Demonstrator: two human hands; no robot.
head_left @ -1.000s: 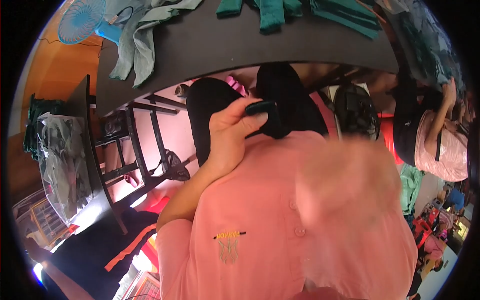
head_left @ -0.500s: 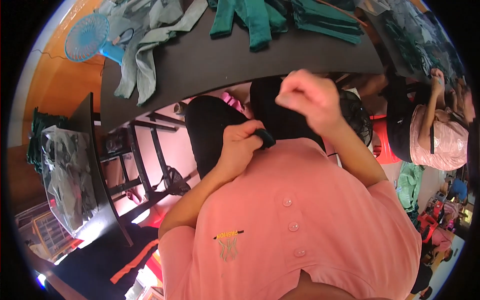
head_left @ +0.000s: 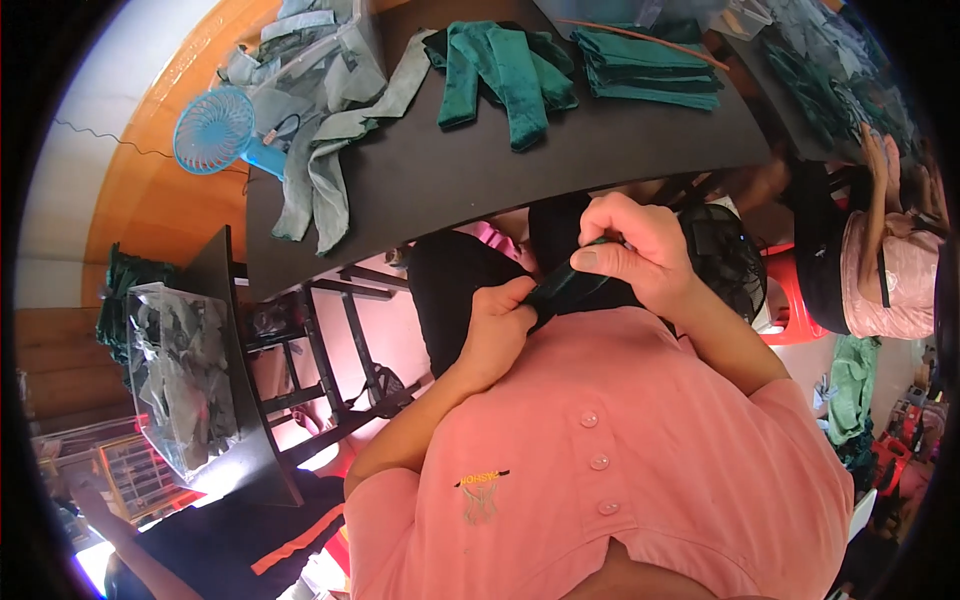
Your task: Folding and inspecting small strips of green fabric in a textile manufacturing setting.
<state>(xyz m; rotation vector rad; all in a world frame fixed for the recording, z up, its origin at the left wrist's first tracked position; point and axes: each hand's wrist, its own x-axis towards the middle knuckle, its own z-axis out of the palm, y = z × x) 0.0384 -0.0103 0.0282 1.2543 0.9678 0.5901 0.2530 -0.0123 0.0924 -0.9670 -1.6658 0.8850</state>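
Head view shows my left hand (head_left: 497, 332) and right hand (head_left: 637, 248) both pinched shut on a dark green fabric strip (head_left: 562, 288) held against my pink shirt (head_left: 640, 470), below the tabletop (head_left: 440, 170); I judge I am mid-fold, needing steady tension next.

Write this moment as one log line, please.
left hand: grips dark green strip | right hand: pinches strip | dark table: beyond hands

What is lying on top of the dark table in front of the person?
On the dark table lie grey-green cloth strips, rolled dark green fabric, a folded green stack and a blue fan. The surface beneath them is hidden.
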